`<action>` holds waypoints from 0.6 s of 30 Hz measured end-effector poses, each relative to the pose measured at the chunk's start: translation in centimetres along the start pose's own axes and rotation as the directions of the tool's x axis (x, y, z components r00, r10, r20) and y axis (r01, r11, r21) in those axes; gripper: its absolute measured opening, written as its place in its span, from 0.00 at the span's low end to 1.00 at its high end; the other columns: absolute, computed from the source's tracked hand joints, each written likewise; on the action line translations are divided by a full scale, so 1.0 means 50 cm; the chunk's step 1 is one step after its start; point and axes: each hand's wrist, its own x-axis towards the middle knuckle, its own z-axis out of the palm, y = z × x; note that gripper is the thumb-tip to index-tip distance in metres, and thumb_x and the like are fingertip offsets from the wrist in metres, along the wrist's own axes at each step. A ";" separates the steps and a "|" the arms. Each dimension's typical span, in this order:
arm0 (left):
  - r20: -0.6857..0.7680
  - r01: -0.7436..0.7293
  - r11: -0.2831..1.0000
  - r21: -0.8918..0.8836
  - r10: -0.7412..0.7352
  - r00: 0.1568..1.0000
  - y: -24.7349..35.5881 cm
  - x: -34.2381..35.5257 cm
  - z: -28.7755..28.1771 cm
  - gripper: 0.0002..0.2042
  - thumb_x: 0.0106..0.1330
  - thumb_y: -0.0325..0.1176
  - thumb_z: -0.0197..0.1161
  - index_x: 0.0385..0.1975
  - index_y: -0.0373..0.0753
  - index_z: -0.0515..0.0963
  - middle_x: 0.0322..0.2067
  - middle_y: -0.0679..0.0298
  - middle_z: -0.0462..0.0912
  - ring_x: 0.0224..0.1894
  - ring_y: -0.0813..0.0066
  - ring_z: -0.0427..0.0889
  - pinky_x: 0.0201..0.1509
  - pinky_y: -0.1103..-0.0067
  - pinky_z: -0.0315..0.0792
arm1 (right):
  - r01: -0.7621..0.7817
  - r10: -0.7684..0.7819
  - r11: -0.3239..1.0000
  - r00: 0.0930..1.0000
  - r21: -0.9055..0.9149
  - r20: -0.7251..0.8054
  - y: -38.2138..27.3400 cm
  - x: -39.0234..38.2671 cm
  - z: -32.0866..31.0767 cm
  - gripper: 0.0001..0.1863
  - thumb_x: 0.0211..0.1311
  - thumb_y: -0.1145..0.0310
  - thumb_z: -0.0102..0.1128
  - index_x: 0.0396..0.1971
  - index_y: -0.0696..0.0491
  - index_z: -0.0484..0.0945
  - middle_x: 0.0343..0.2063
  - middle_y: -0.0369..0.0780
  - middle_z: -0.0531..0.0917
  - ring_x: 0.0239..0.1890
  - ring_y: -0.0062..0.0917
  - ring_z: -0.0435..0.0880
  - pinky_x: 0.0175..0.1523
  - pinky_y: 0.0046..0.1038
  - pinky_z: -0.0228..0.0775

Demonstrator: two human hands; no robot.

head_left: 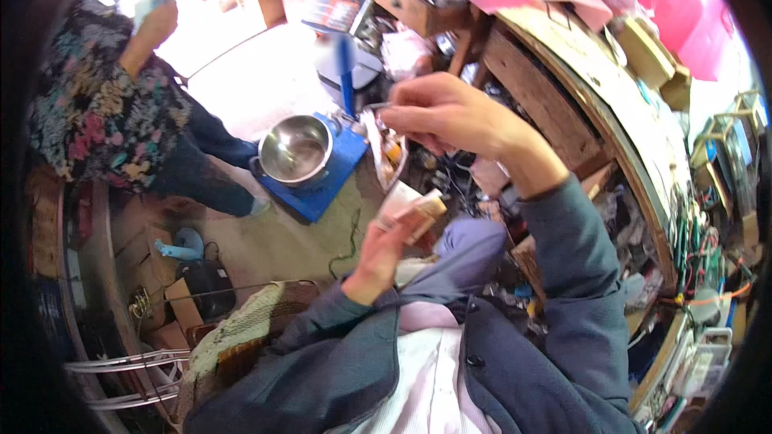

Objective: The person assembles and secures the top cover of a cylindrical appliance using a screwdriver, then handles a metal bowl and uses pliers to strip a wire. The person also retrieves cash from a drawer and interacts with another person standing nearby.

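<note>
My left hand (379, 253) is closed round a small pale box (424, 210), possibly of card, held up in front of my lap. My right hand (446, 112) is raised higher and farther out, thumb and fingers pinched together. Something thin and small seems to show at its fingertips, too blurred to name. Beyond my hands, a shiny steel pot (296, 149) with side handles stands upright on a blue platform scale (322, 194). Its blue post (344, 72) rises to a display head (336, 10). Neither hand touches the pot.
At the left another person in a flowered top (96, 112) stands close to the scale, holding something pale. A cluttered wooden workbench (555, 104) runs along my right. A woven-covered seat (261, 325) and a metal rack (129, 374) are at lower left.
</note>
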 end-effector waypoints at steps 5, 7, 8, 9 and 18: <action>-0.049 -0.015 0.994 0.109 0.020 0.999 0.011 0.029 0.012 0.15 0.77 0.37 0.56 0.54 0.33 0.80 0.41 0.62 0.87 0.34 0.77 0.84 0.37 0.79 0.79 | -0.068 0.057 0.981 0.996 -0.184 -0.061 0.157 -0.201 -0.008 0.24 0.62 0.61 0.72 0.56 0.54 0.78 0.39 0.36 0.83 0.39 0.16 0.79 0.44 0.21 0.74; -0.029 0.041 0.982 0.186 -0.036 0.999 0.013 0.047 0.045 0.16 0.78 0.37 0.55 0.54 0.33 0.80 0.40 0.61 0.86 0.35 0.77 0.84 0.38 0.79 0.79 | -0.243 0.238 0.970 0.966 -0.034 -0.104 0.164 -0.249 0.015 0.38 0.60 0.62 0.74 0.68 0.51 0.69 0.51 0.40 0.80 0.44 0.20 0.80 0.53 0.23 0.74; 0.030 0.100 0.967 0.234 -0.110 0.993 0.017 0.055 0.063 0.16 0.78 0.39 0.54 0.54 0.34 0.80 0.39 0.61 0.86 0.35 0.76 0.84 0.37 0.79 0.78 | -0.211 0.225 0.971 0.966 0.112 -0.129 0.183 -0.267 0.021 0.36 0.62 0.64 0.73 0.68 0.53 0.69 0.51 0.40 0.81 0.45 0.20 0.81 0.54 0.24 0.74; 0.074 0.136 0.963 0.233 -0.157 0.985 0.013 0.067 0.079 0.16 0.77 0.36 0.54 0.55 0.33 0.79 0.42 0.60 0.86 0.37 0.75 0.84 0.40 0.78 0.78 | -0.171 0.216 0.952 0.963 0.253 -0.163 0.209 -0.286 0.026 0.34 0.64 0.66 0.71 0.68 0.54 0.68 0.51 0.40 0.81 0.47 0.21 0.81 0.55 0.25 0.74; 0.494 0.210 0.875 0.437 -0.428 0.756 -0.078 0.154 0.203 0.19 0.72 0.32 0.48 0.57 0.30 0.77 0.43 0.58 0.85 0.38 0.68 0.83 0.47 0.74 0.77 | 0.069 0.180 0.930 0.771 0.361 -0.611 0.273 -0.441 0.040 0.07 0.68 0.70 0.67 0.36 0.59 0.81 0.29 0.32 0.83 0.32 0.12 0.78 0.39 0.21 0.72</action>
